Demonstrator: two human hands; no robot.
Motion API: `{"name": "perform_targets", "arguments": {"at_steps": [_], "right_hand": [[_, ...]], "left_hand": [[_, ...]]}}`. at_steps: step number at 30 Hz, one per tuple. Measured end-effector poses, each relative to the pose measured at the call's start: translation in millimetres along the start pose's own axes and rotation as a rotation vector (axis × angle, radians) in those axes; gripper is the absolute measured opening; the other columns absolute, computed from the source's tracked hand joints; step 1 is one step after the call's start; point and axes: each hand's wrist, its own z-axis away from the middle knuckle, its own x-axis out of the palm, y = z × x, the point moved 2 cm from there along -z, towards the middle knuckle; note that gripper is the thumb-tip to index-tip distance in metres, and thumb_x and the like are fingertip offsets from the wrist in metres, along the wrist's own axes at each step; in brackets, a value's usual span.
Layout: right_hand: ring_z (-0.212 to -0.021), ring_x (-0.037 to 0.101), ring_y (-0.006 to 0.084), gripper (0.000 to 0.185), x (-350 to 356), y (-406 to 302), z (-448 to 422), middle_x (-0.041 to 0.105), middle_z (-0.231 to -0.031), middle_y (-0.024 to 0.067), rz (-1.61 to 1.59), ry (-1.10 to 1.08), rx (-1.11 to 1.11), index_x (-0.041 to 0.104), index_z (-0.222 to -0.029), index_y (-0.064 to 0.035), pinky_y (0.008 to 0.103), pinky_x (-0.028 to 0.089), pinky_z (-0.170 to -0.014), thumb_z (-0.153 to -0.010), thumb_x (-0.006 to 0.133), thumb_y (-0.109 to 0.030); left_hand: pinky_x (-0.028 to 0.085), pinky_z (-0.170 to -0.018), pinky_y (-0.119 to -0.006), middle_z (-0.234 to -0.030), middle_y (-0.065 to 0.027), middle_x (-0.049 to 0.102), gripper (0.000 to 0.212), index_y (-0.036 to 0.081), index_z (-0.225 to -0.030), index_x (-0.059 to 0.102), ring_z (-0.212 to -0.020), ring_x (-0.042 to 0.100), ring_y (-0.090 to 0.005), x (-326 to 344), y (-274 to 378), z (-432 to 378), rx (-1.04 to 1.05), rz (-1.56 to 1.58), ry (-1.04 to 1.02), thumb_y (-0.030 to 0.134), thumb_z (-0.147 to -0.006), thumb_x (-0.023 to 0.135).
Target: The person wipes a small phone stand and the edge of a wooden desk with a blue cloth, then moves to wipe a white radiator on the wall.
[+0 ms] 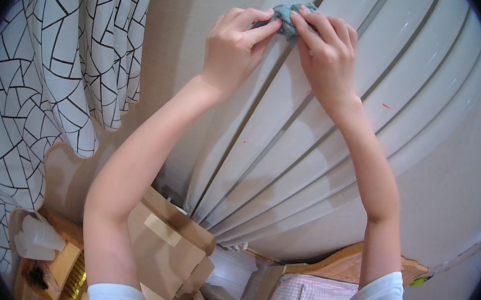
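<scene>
A bunched blue-green cloth point(286, 19) is held between both hands at the top of the view, in front of a tall white column radiator point(265, 134). My left hand point(236, 42) pinches the cloth's left end, where a darker grey part shows between thumb and fingers. My right hand point(328, 42) grips the right side, fingertips pressed on the folds. Both arms are raised. Small red marks show on the radiator's sections. Whether the cloth touches the radiator cannot be told.
A white curtain point(63, 71) with black lines hangs at left. Below stand a cardboard box point(168, 252) and a wooden shelf unit point(67, 266) with a white plastic bag point(40, 238). Pink checked fabric point(309, 295) lies by a wooden headboard point(342, 261) at the bottom.
</scene>
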Motion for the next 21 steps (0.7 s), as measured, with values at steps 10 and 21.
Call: {"name": "perform_targets", "arguments": {"at_steps": [10,21], "right_hand": [[-0.094,0.06,0.018,0.029,-3.7,-25.0,22.4,0.066,-0.106,0.0033,-0.062,-0.067,-0.027,0.069,-0.104,-0.0049,0.0334,0.044,-0.085,-0.076,0.064,-0.006],[-0.096,0.061,0.0202,0.03,-6.6,-57.7,59.9,0.065,-0.108,0.0095,-0.138,-0.162,-0.092,0.067,-0.104,0.0001,0.0339,0.047,-0.083,-0.075,0.063,-0.007]], "left_hand": [[0.052,-0.077,-0.035,-0.104,-0.0053,0.068,0.029,0.011,-0.102,0.075,-0.089,0.062,-0.023,-9.8,4.1,35.2,-0.007,0.007,-0.049,0.001,-0.074,0.074],[0.051,-0.077,-0.036,-0.107,-0.0066,0.068,0.028,0.007,-0.099,0.074,-0.088,0.062,-0.025,-25.0,11.3,88.5,0.015,0.003,-0.126,0.001,-0.072,0.074]]}}
